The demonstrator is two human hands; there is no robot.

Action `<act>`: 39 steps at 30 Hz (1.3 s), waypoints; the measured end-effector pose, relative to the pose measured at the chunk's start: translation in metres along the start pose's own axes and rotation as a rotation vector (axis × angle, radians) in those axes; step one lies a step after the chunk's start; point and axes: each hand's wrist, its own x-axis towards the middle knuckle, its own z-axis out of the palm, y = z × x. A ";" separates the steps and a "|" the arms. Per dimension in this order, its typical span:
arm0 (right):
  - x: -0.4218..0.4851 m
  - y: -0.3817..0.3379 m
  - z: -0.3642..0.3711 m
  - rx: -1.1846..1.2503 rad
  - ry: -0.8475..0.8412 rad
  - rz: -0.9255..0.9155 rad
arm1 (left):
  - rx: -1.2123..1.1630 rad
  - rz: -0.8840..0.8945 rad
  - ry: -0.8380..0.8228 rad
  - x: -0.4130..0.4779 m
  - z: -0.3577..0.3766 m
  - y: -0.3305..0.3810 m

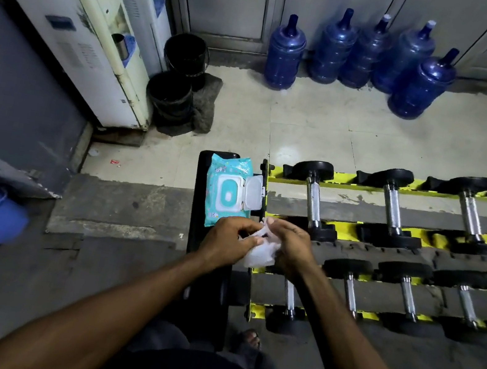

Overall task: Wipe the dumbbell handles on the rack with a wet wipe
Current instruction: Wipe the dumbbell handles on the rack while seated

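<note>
a white wet wipe (259,253) is held between both hands, over the near left corner of the dumbbell rack (349,186). the left hand (231,237) is curled, and the wipe's left edge is pinched between its thumb and fingertips. the right hand (291,246) is curled round the wipe's right side, and a crumpled fold is left hanging below the palms.

a black desk (207,291) is set just beside the rack's left end frame. a teal wipes pack (228,191) is laid on its far end, with the lid (253,192) flipped open toward the rack. the pack's near corner is covered by the left hand.

on the upper tier, chrome handles (312,201) are laid across the yellow rails, with clear gaps left between neighbouring dumbbells. on the lower tier, further handles (408,296) are spaced the same way. the leftmost one (290,296) is partly hidden under the right wrist.

beyond the rack, an open stretch of pale tiled floor (311,124) is seen, bounded at the far wall by five blue water jugs (284,55). left of the desk, the grey floor is bounded at the far left by a water dispenser (78,25) and two black buckets (169,99).
</note>
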 end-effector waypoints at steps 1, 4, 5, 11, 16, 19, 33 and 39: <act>-0.002 0.004 -0.006 0.015 -0.035 0.066 | -0.029 -0.055 0.047 -0.007 0.009 0.000; -0.016 0.009 -0.021 0.063 -0.149 0.188 | -0.045 -0.118 0.094 -0.029 0.026 0.003; -0.022 0.010 -0.026 0.063 -0.197 0.189 | -0.015 -0.125 0.072 -0.037 0.030 0.004; -0.064 0.028 -0.046 -0.004 -0.262 0.143 | 0.135 -0.126 0.194 -0.074 0.041 0.006; -0.089 0.046 -0.058 -0.268 -0.215 -0.074 | -0.208 -0.304 0.316 -0.092 0.045 0.019; -0.111 0.057 -0.060 -0.327 -0.130 -0.237 | -0.390 -0.388 0.312 -0.113 0.052 0.024; -0.165 0.073 -0.112 -0.299 -0.056 -0.368 | -0.555 -0.438 0.128 -0.164 0.107 0.041; -0.131 0.041 -0.137 -0.309 -0.143 -0.287 | -0.405 -0.258 0.156 -0.120 0.122 0.052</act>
